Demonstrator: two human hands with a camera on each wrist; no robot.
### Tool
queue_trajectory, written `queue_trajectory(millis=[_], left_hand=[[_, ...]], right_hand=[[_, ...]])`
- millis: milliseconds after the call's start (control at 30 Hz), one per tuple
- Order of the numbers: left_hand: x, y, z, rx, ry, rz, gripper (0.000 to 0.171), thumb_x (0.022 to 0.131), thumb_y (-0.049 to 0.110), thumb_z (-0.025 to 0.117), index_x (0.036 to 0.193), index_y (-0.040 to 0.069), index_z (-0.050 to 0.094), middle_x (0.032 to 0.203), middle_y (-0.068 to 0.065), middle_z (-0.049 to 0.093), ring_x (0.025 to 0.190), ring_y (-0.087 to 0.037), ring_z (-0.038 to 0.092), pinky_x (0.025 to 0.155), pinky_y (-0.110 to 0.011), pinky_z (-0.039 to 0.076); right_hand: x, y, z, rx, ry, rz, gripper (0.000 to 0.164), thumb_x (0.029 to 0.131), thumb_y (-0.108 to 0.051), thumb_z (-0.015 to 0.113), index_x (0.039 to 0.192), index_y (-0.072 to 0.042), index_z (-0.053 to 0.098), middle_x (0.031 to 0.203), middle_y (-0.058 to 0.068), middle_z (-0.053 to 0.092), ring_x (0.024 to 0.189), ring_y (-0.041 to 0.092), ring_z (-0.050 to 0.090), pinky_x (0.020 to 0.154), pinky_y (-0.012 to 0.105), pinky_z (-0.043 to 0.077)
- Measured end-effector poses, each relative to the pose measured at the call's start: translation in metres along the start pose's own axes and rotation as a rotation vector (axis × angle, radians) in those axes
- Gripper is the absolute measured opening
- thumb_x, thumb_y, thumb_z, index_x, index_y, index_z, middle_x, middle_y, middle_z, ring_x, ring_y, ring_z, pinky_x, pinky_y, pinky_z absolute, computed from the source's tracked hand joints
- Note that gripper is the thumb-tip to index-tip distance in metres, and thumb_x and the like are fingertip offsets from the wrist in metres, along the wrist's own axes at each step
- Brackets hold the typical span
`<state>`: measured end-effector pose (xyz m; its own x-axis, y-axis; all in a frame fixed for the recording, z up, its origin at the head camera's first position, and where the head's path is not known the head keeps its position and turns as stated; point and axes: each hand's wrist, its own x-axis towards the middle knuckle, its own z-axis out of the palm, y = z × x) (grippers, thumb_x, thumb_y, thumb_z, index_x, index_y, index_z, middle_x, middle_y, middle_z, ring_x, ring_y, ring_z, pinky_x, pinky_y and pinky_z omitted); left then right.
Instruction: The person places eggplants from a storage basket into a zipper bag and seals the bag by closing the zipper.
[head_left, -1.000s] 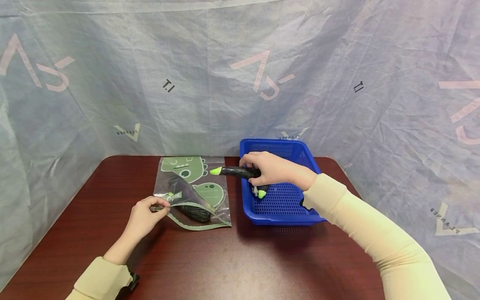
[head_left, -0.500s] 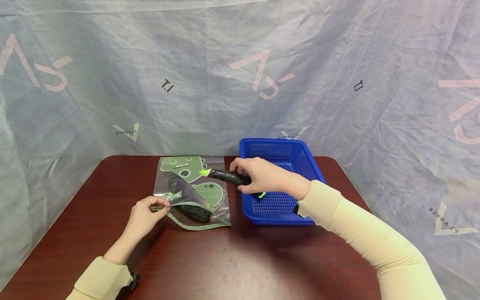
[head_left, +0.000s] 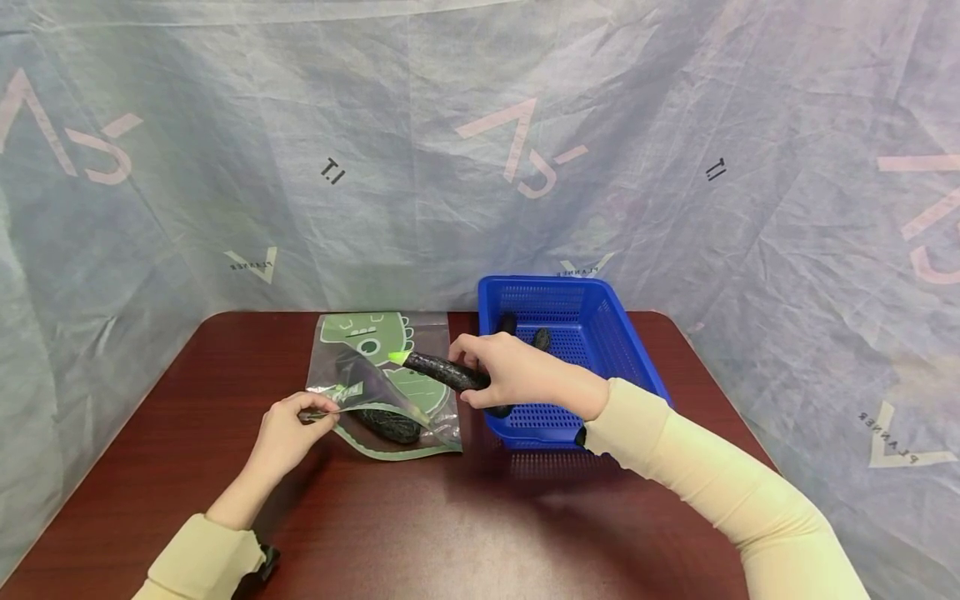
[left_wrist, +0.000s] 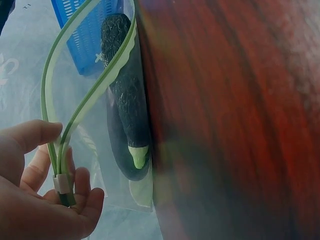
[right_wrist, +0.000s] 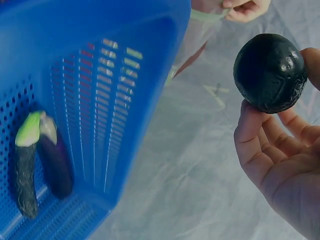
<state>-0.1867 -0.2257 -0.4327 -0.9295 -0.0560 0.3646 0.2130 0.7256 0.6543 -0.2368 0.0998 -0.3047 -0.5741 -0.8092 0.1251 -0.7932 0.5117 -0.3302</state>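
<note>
My left hand (head_left: 288, 437) pinches the edge of a clear zip bag (head_left: 431, 325) with green cartoon print, near its white slider (left_wrist: 61, 184). The bag's mouth gapes, and inside lies a dark, wrinkled cucumber (left_wrist: 129, 100) with a pale green tip. My right hand (head_left: 525, 371) grips another dark cucumber (head_left: 442, 369), its bright green tip pointing left over the bag. In the right wrist view, only this cucumber's round, glossy end shows. Beside that hand stands a blue basket (right_wrist: 142, 142), holding a green-tipped cucumber (right_wrist: 25, 175) and a purple eggplant (right_wrist: 56, 167).
Everything stands on a reddish-brown wooden table (head_left: 420, 533). A grey printed cloth (head_left: 420, 150) hangs behind the table and along both sides. The basket's left wall rises between its contents and the bag.
My right hand has carried the cucumber left and nearer to me, from above the basket to over the bag's right part. The left hand and bag have stayed put.
</note>
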Motion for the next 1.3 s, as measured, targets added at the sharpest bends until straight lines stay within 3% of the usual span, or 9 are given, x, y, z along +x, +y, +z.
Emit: queue_trajectory(millis=[433, 733, 967, 1300], left_hand=[[-0.002, 0.000, 0.001, -0.007, -0.003, -0.008, 0.011, 0.074, 0.008, 0.077, 0.080, 0.015, 0.071, 0.085, -0.001, 0.068, 0.072, -0.005, 0.059, 0.064, -0.024, 0.045], [-0.002, 0.002, 0.002, -0.014, 0.002, 0.001, 0.011, 0.074, 0.009, 0.077, 0.080, 0.015, 0.071, 0.085, -0.001, 0.068, 0.071, -0.003, 0.058, 0.063, -0.024, 0.045], [-0.003, -0.002, 0.005, -0.010, 0.008, 0.002, 0.011, 0.074, 0.009, 0.077, 0.080, 0.016, 0.070, 0.084, -0.001, 0.068, 0.072, -0.005, 0.059, 0.064, -0.023, 0.045], [-0.003, -0.004, 0.007, -0.009, 0.005, 0.004, 0.011, 0.075, 0.009, 0.076, 0.080, 0.016, 0.070, 0.085, 0.000, 0.068, 0.073, -0.007, 0.059, 0.064, -0.024, 0.045]], right_hand=[[0.000, -0.007, 0.029, -0.012, 0.022, -0.028, 0.041, 0.078, -0.022, 0.072, 0.112, -0.008, 0.054, 0.074, -0.003, 0.053, 0.061, 0.006, 0.044, 0.060, 0.020, 0.040], [0.000, -0.007, 0.052, -0.017, 0.033, -0.023, 0.042, 0.077, -0.023, 0.072, 0.111, -0.008, 0.054, 0.075, -0.004, 0.057, 0.064, 0.006, 0.046, 0.061, 0.018, 0.041], [-0.002, -0.010, 0.068, 0.018, 0.004, -0.024, 0.039, 0.076, -0.024, 0.072, 0.108, -0.010, 0.054, 0.078, -0.004, 0.061, 0.067, 0.005, 0.054, 0.063, 0.017, 0.044], [-0.004, -0.011, 0.086, 0.003, -0.055, -0.048, 0.040, 0.076, -0.025, 0.073, 0.108, -0.012, 0.055, 0.074, -0.009, 0.058, 0.065, 0.001, 0.052, 0.061, 0.013, 0.041]])
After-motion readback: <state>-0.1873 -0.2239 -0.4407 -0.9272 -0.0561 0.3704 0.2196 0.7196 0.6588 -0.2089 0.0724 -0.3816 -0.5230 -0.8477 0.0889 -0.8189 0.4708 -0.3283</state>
